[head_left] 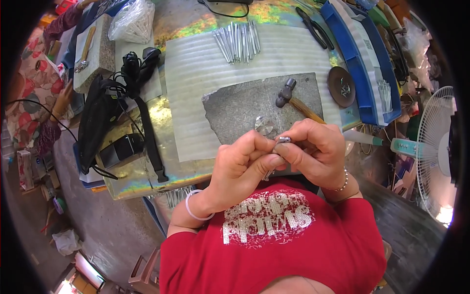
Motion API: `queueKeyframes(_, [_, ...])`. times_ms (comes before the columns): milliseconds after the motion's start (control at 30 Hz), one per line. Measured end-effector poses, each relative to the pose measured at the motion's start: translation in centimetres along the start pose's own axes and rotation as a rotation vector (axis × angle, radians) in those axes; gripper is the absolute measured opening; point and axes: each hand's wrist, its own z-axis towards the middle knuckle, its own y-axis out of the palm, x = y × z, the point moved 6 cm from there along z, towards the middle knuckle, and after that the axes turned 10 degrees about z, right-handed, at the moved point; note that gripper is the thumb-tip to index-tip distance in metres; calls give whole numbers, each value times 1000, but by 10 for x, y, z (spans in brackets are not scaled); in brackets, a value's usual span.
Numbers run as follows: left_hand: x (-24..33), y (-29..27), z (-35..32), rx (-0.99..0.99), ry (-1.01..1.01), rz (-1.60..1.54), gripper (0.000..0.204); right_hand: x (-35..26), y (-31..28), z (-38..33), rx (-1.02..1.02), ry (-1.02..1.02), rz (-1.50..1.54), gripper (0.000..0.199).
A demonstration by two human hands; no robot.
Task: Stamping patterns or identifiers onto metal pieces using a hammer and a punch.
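My left hand and my right hand meet close to my chest, fingertips pinched together on a small silver metal piece. A thin metal part shows below my left fingers. Just beyond the hands lies a grey stone slab with a small clear round object on it. A small hammer with a wooden handle rests on the slab, its handle running toward my right hand.
Several metal rods lie on a white corrugated sheet. Black pliers, a blue tray and a dark round dish sit right. Black straps and cables lie left. A fan stands at right; another person's arm shows far left.
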Motion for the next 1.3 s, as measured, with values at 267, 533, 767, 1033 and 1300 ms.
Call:
queueKeyframes(267, [2, 3, -2, -6, 16, 48, 12, -2, 0, -4, -22, -30, -79, 10])
queueKeyframes(533, [-5, 5, 2, -84, -258, -216, 11, 27, -2, 2, 31, 311, 251, 11])
queueKeyframes(767, [-6, -5, 12, -223, -347, -101, 16, 54, -6, 4, 146, 415, 538, 14])
queueKeyframes(1033, [-5, -7, 13, -263, -443, -130, 20, 65, 1, -2, 181, 427, 647, 15])
queueKeyframes(1300, [-6, -1, 9, -379, -501, -188, 22, 55, 7, -16, 265, 284, 616, 13])
